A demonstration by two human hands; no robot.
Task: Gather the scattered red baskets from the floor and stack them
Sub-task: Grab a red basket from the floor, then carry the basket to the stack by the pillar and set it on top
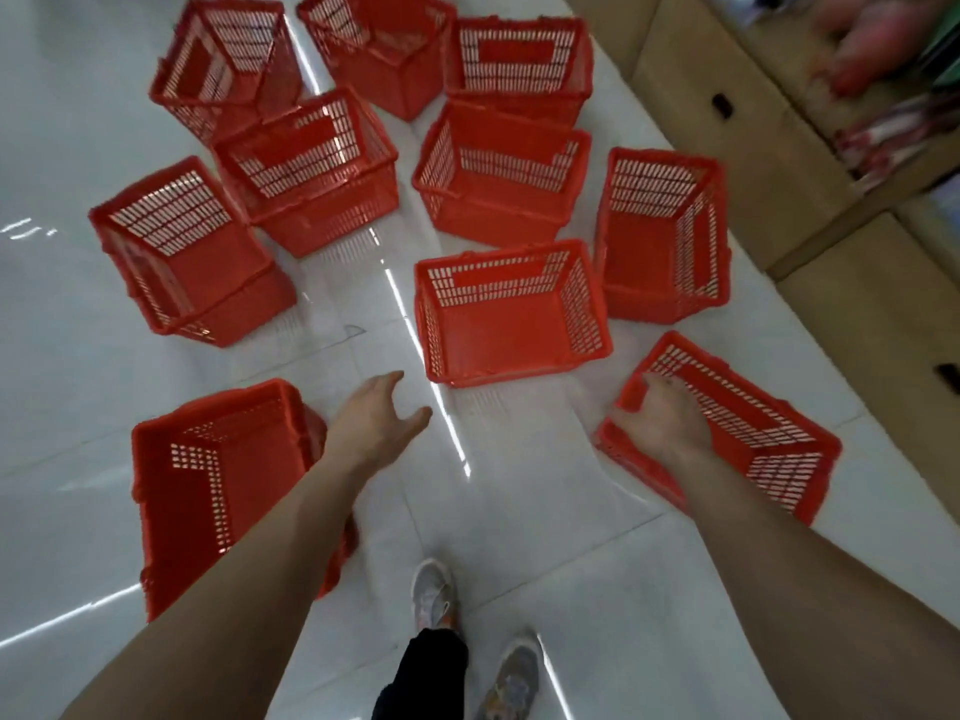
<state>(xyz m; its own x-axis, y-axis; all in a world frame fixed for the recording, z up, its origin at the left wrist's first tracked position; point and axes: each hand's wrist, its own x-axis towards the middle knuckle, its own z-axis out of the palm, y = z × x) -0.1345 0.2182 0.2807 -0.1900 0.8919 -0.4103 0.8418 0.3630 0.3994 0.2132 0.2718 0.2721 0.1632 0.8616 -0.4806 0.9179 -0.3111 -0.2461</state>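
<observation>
Several red plastic baskets stand scattered on the glossy white floor. My right hand point(662, 426) grips the near rim of the basket at the lower right point(769, 439). My left hand point(382, 420) hovers open over bare floor, fingers apart, between the lower-left basket point(208, 485) and the middle basket point(511, 314). The lower-left basket is partly hidden by my left forearm. Farther off sit more baskets, among them one at the left point(187, 257) and one at the right point(662, 236).
Brown cardboard boxes point(753, 132) line the right side, close to the right-hand baskets. Blurred packaged goods point(878, 54) lie at the top right. My two shoes point(434, 595) stand on the white tiles point(519, 485) at the bottom centre.
</observation>
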